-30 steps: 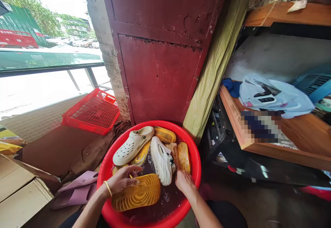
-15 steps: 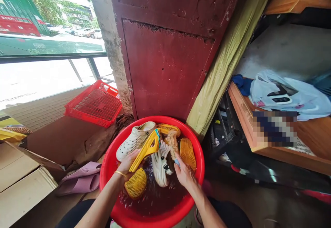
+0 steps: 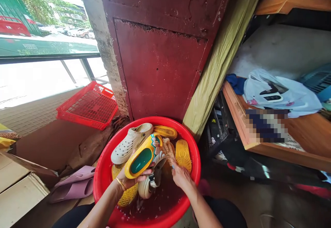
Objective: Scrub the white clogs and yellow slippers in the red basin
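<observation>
My left hand (image 3: 126,180) grips a yellow slipper (image 3: 141,160), its green footbed facing up and a cartoon-like pattern at one end. In my right hand (image 3: 183,177) is a scrub brush (image 3: 168,150) with pale bristles; a bit of its blue handle shows at the fingers. Both hands are over a red basin (image 3: 196,152) of dark water. A cream clog (image 3: 130,144) leans at its far left, and another cream clog (image 3: 144,190) is partly hidden beneath the slipper. Yellow soles lie at the near left (image 3: 128,197) and the right (image 3: 183,151).
Purple slippers (image 3: 74,185) lie left of the basin, near a cardboard box (image 3: 20,193). Behind them is a red plastic crate (image 3: 89,107). A dark red door (image 3: 160,83) stands behind the basin. To the right, a wooden shelf (image 3: 305,131) bears a plastic bag (image 3: 281,91).
The yellow slipper has been turned from edge-on so its green footbed faces up, and lowered slightly. The brush remains in my right hand. The view has shifted slightly.
</observation>
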Demonstrator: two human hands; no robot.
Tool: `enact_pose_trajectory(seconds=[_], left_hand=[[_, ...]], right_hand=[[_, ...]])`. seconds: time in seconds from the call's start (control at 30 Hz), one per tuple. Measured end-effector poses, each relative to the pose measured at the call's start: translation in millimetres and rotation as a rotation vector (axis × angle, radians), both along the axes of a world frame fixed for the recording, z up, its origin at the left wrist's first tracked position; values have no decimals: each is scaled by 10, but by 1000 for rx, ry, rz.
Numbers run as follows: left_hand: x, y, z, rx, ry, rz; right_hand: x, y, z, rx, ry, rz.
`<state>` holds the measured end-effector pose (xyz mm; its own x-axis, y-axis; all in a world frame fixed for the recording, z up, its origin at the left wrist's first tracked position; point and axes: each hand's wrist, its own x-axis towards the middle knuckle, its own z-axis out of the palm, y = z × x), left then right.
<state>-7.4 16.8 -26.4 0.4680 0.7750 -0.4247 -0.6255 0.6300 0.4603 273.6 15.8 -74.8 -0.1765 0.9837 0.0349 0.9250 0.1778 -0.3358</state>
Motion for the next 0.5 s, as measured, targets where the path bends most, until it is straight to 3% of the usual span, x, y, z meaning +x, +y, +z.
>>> enact_pose_trajectory(seconds=[0.1,0.2,0.33,0.5], left_hand=[[49,-24,139,24,85,-80],[154,-58,155,84,241,-68],[312,-95,21,128,388,104],[399,-36,-54,282,537,380]], right_hand=[[-48,13,-55,-66,-49,15],[-47,95,-119,-112,-51,-3],[-58,201,-167,-30,71,-47],[-118,92,3,158,325,7]])
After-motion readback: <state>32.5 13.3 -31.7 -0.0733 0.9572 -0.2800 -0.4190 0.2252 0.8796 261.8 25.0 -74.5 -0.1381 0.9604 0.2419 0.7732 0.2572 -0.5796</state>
